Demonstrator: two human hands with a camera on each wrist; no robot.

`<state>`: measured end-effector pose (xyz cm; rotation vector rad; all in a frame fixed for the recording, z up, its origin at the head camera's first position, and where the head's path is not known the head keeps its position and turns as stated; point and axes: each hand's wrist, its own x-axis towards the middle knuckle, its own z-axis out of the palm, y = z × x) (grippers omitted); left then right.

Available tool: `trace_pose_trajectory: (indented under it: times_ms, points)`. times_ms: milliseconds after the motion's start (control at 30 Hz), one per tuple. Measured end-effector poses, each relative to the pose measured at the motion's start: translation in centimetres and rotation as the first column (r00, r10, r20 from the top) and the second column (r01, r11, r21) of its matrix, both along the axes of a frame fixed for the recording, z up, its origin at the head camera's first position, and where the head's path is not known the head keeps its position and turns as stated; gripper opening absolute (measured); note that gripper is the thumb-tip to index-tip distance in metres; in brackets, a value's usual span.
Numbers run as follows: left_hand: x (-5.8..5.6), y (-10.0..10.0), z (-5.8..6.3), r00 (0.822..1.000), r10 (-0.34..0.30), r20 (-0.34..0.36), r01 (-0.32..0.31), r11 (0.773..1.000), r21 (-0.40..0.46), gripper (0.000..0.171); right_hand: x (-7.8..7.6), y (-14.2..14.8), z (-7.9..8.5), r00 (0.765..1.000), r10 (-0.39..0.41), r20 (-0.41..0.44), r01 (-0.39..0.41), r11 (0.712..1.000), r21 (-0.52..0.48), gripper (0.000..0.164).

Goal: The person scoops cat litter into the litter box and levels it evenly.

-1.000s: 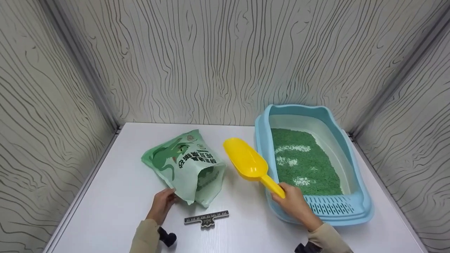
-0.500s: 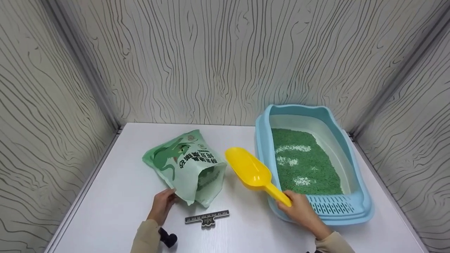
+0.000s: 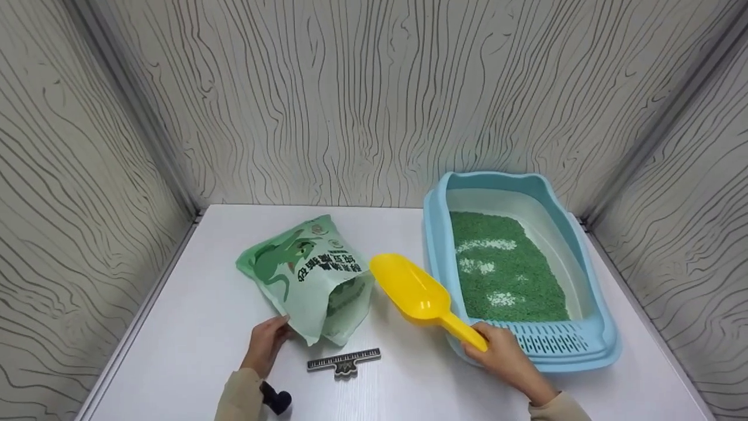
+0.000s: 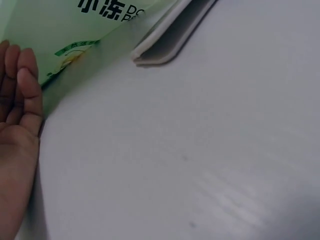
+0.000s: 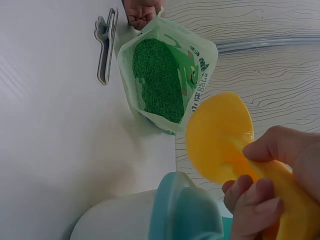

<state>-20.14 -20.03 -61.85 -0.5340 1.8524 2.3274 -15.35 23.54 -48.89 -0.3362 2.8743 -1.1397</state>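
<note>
My right hand grips the handle of a yellow scoop, whose bowl holds nothing and whose tip overlaps the bag's mouth in the head view. A green cat litter bag lies on its side, its mouth towards me. Green pellets show inside it in the right wrist view. My left hand pinches the near left edge of the bag's mouth; its fingers lie against the bag's side in the left wrist view.
A blue litter box with green litter spread over its floor stands on the right, beneath the right hand. A dark clip patterned like piano keys lies on the white table in front of the bag. Wood-patterned walls enclose the table.
My right hand has drawn the scoop down towards me; its tip now sits lower, by the bag's mouth. My left hand has barely moved and keeps its hold.
</note>
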Motion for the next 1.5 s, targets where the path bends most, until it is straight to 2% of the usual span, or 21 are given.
trace_pose_trajectory:
  times_ms: [167,367,600,833,1033,1267,1500]
  points:
    - [0.3,-0.3,-0.2,1.000,0.020,-0.008,-0.020,1.000,0.005,0.024,0.0,-0.2,-0.1,1.000,0.025,-0.010,-0.025,1.000,0.004,0.024]
    - [0.6,-0.5,-0.4,1.000,0.016,-0.022,-0.015,1.000,0.020,0.021,0.2,-0.2,-0.2,0.999,0.051,0.020,-0.051,0.999,0.004,0.020]
    - [0.3,-0.7,-0.1,1.000,0.021,0.003,-0.021,1.000,-0.023,0.023,0.6,-0.3,-0.2,0.995,0.091,0.045,-0.091,0.996,-0.002,0.020]
    - [-0.1,-0.1,-0.2,1.000,0.013,-0.006,-0.013,1.000,-0.010,0.024,0.5,-0.5,-0.4,0.993,0.122,0.002,-0.122,0.992,0.032,0.016]
    - [-0.2,0.2,-0.1,1.000,0.007,0.002,-0.007,1.000,0.004,0.017,0.3,-1.0,-0.6,0.985,0.170,0.018,-0.171,0.984,0.055,0.015]
    - [-0.1,0.2,0.0,1.000,0.010,0.010,-0.010,1.000,0.012,0.016,0.1,-2.2,-1.0,0.975,0.221,0.028,-0.222,0.972,0.075,0.022]
    - [0.1,0.2,0.0,1.000,0.007,-0.011,-0.007,1.000,0.030,0.017,-0.4,-3.4,-1.2,0.963,0.263,0.063,-0.269,0.957,0.106,0.024]
